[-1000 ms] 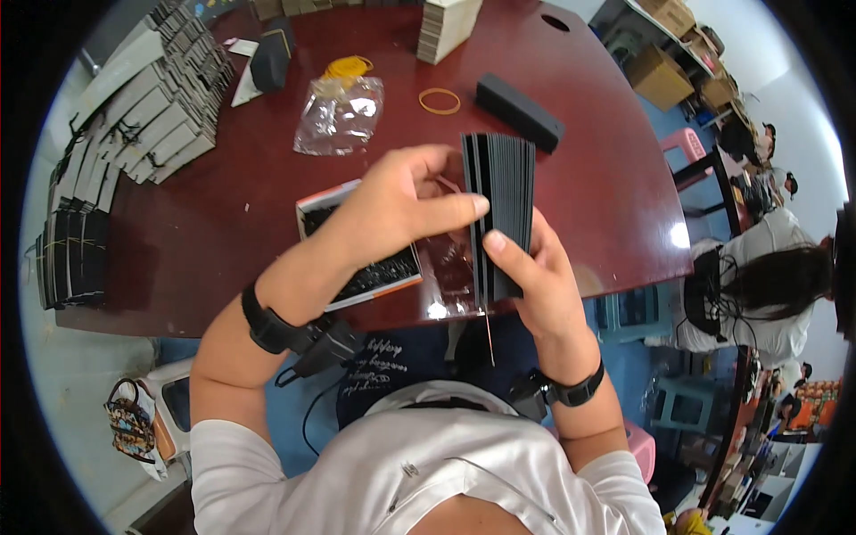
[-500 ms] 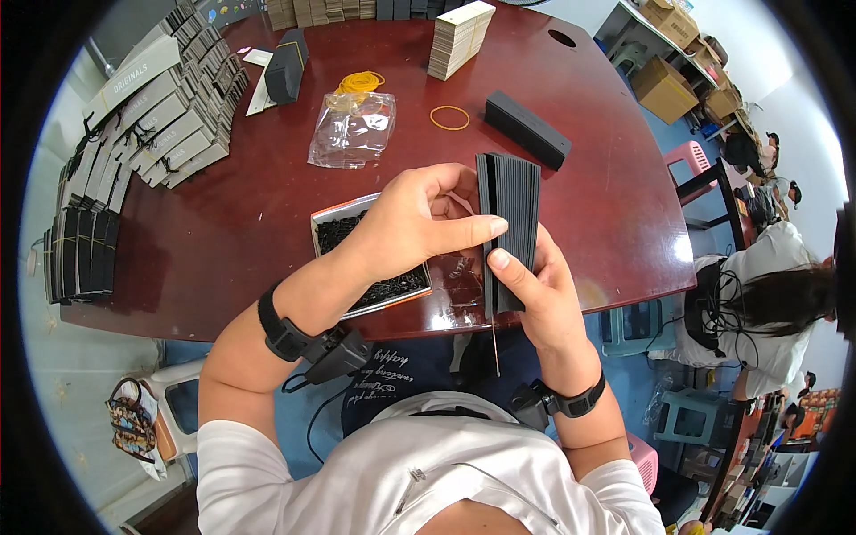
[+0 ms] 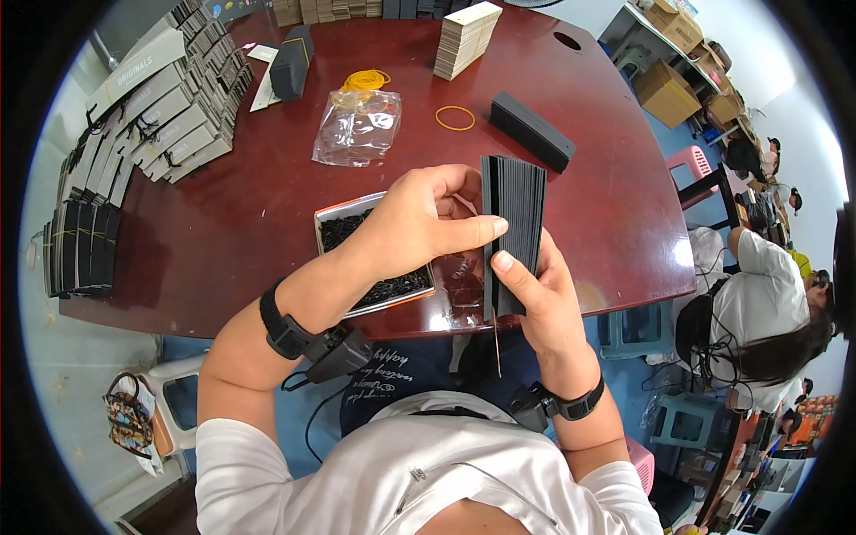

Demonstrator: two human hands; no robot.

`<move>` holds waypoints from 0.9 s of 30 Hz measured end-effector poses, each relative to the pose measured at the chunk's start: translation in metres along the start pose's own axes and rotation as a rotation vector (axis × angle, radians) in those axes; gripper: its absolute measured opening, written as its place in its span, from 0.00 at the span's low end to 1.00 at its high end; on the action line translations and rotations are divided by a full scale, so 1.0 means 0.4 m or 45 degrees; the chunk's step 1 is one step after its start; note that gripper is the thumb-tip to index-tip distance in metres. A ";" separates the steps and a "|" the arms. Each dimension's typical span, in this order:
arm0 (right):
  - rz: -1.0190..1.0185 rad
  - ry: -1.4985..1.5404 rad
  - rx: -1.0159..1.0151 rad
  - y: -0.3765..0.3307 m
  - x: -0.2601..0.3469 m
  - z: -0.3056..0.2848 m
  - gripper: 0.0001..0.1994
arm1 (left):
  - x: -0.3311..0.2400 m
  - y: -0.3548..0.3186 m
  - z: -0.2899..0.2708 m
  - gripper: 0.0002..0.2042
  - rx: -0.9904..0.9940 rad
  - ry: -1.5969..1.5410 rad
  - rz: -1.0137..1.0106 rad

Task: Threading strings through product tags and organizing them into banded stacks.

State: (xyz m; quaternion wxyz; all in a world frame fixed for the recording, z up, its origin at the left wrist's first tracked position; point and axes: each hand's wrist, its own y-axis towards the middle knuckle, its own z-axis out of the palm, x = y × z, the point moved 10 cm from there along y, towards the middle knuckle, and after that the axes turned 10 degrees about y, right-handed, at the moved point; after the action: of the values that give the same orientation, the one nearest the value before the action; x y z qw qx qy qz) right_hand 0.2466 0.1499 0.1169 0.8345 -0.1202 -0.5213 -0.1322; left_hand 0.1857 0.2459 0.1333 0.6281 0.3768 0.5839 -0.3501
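A thick stack of narrow black cards (image 3: pixel 524 201) stands on edge between my hands, above the table's front edge. My right hand (image 3: pixel 546 285) is closed round its lower part, thumb laid across the front. From the left, my left hand (image 3: pixel 446 223) grips the leftmost cards, with its thumb on the face and its fingers partly hidden behind. A narrow gap separates the left edge from the rest of the stack. Below it hangs a thin, straight strand (image 3: pixel 497 348); whether it is cord or wire I cannot tell. Under my left forearm lies an open box (image 3: pixel 357 214) of small black string-like pieces.
Beyond my hands lie a black card block (image 3: pixel 532 132), a yellow rubber band (image 3: pixel 455 118), a clear plastic bag (image 3: pixel 357 134) and bundled yellow bands (image 3: pixel 366 80). A pale card stack (image 3: pixel 465 40) stands farther back. Banded bundles (image 3: pixel 156 107) pile up left. A person (image 3: pixel 758 303) sits right.
My hands keep the same grip, and the stack's top has tilted slightly to the right. The view has shifted a little. At the right, the seated person has leaned and raised an arm.
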 end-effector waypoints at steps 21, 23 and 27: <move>0.074 0.094 0.047 0.001 -0.014 0.001 0.21 | 0.018 0.003 0.010 0.17 0.065 -0.025 -0.052; 0.071 0.076 0.044 0.003 -0.016 -0.004 0.21 | 0.013 0.006 0.006 0.15 0.031 -0.050 -0.024; 0.036 0.023 0.058 0.001 -0.007 0.006 0.19 | 0.013 0.005 0.008 0.16 0.046 -0.023 -0.011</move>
State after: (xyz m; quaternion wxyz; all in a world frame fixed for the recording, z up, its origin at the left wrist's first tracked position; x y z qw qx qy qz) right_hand 0.2435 0.1516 0.1152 0.8434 -0.1072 -0.5150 -0.1094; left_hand 0.1894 0.2440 0.1284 0.6248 0.3825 0.5734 -0.3667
